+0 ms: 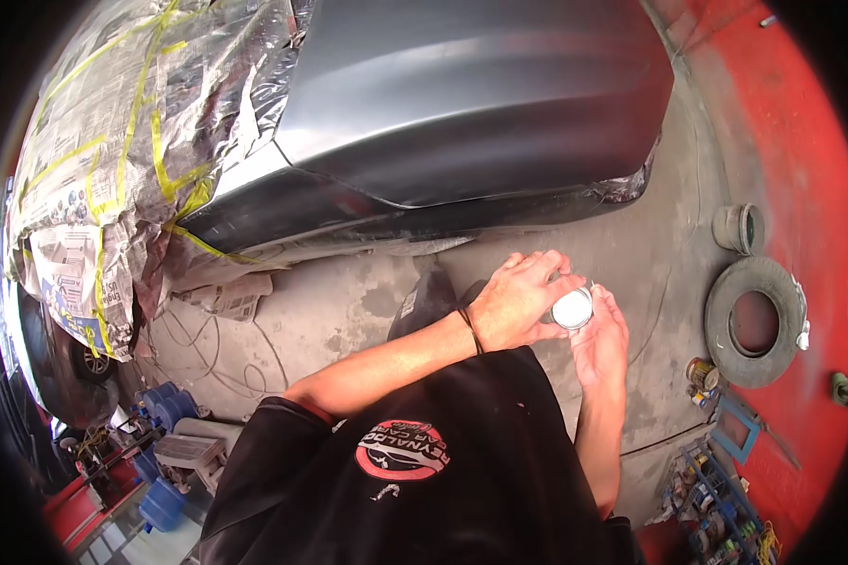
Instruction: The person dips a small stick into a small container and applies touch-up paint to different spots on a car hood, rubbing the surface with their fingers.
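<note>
A small round container [572, 308] with a bright white top is held between my two hands, in front of my chest. My left hand [521, 299] comes across from the left, a dark band at its wrist, with thumb and fingers closed about the container's left side. From the right, my right hand [605, 341] supports it, fingers curled round its right and lower side. Whether the white top is a lid or the contents, I cannot tell. Beyond my hands stands a dark grey car body [471, 104], a seam running along its side.
Newspaper masking [132, 113] with yellow tape covers the car's left part. At right are a tire [756, 322], a bucket [738, 229], a small can [702, 374] and a blue rack [721, 504]. Blue water jugs [165, 504] stand lower left; a thin hose [219, 353] crosses the floor.
</note>
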Demonstrator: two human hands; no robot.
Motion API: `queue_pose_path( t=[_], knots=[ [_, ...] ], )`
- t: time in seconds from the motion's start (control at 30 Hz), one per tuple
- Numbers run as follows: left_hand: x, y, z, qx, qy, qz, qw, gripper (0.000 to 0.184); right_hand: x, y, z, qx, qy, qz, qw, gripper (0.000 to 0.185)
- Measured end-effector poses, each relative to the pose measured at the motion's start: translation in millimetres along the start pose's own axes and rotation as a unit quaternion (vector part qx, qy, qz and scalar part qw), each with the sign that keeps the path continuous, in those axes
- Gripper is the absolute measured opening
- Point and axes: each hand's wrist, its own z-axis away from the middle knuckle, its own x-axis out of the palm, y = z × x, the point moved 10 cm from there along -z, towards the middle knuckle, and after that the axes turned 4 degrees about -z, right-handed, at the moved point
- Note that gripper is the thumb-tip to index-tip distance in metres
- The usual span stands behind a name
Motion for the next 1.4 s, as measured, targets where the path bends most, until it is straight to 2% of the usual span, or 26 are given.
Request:
queue_pose_path(
  t=[0.3, 0.53, 0.7, 1.07, 1.23, 1.4],
  knots=[
    [1, 16, -4, 0.024, 0.031, 0.008, 0.999, 0.074, -17, -11, 2, -0.002, -0.005, -0.013, 1.0, 0.015],
    [-28, 12, 7, 0.002, 0.073, 0.034, 0.997, 0.073, -36, -30, 3, -0.05, 0.021, 0.075, 0.996, 0.014],
    [-56, 0, 38, -0.069, 0.089, 0.013, 0.994, 0.073, -20, -39, 4, -0.067, 0.007, 0.123, 0.99, 0.017],
    [-135, -47, 140, -0.232, 0.241, -0.045, 0.941, 0.07, 107, -9, 6, -0.103, -0.139, 0.313, 0.934, 0.026],
    [-166, -76, 194, -0.255, 0.317, -0.088, 0.909, 0.07, 184, 22, 14, -0.126, -0.219, 0.36, 0.898, 0.026],
    [-179, -96, 230, -0.275, 0.346, -0.089, 0.893, 0.072, 238, 63, 23, -0.141, -0.263, 0.433, 0.851, 0.025]
  ],
)
